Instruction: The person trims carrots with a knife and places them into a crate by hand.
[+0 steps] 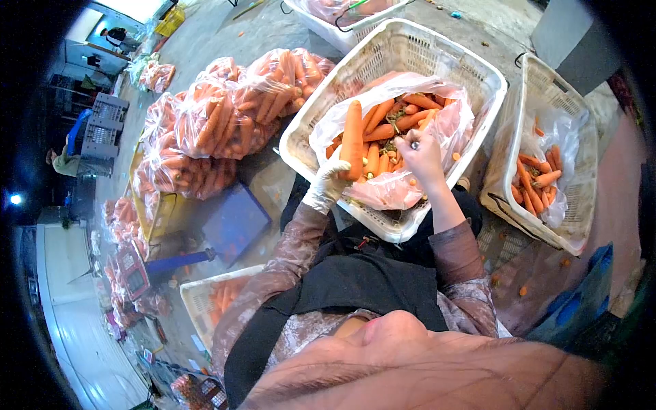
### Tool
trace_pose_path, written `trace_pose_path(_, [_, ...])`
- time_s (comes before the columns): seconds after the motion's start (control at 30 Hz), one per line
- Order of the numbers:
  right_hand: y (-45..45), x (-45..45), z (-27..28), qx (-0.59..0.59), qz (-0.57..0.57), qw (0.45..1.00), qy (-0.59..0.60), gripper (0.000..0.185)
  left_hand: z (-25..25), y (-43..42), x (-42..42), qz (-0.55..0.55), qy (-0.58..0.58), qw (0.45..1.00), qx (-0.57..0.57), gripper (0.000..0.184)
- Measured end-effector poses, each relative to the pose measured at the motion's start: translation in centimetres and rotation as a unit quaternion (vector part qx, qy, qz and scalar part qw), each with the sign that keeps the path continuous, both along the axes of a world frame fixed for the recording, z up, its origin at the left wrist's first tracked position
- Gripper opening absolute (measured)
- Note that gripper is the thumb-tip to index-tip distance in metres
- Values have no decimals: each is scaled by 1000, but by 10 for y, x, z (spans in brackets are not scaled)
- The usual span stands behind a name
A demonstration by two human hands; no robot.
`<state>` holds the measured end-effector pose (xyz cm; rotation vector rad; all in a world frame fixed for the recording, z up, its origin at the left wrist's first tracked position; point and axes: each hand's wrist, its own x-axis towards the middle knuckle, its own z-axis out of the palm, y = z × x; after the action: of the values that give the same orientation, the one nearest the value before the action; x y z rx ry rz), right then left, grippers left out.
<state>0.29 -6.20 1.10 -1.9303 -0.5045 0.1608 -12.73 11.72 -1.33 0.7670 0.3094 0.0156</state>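
My left hand (329, 179), in a pale glove, grips a large carrot (352, 137) by its lower end and holds it upright. Over the right part of the bag, my bare right hand (421, 154) is closed around something small and dark that I cannot make out. Both hands are above a white plastic crate (493, 80) lined with an open clear bag (461, 123). Inside the bag lie several loose carrots (410, 121), with small cut pieces and bits of green among them.
Filled bags of carrots (212, 126) are piled at the left, near a blue platform scale (236, 222). Another crate (581, 150) with bagged carrots stands at the right. A white crate (198, 294) is at lower left. Two people (68, 162) are far left.
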Motion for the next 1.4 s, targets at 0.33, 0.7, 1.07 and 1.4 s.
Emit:
trace_pose_path(0.33, [7, -10, 3, 318, 71, 857, 400, 21, 17, -19, -2, 145, -101, 767, 617, 78])
trace_pose_path(0.7, [-52, 13, 40, 181, -313, 917, -165, 51, -28, 5, 16, -62, 76, 747, 658, 42])
trace_pose_path(1.07, [-32, 21, 28, 73, -220, 962, -147, 29, -93, -22, 106, -368, 201, 377, 826, 60])
trace_pose_path(1.4, [-43, 21, 19, 108, -186, 974, -65, 23, -82, -31, 48, -88, 76, 493, 862, 33])
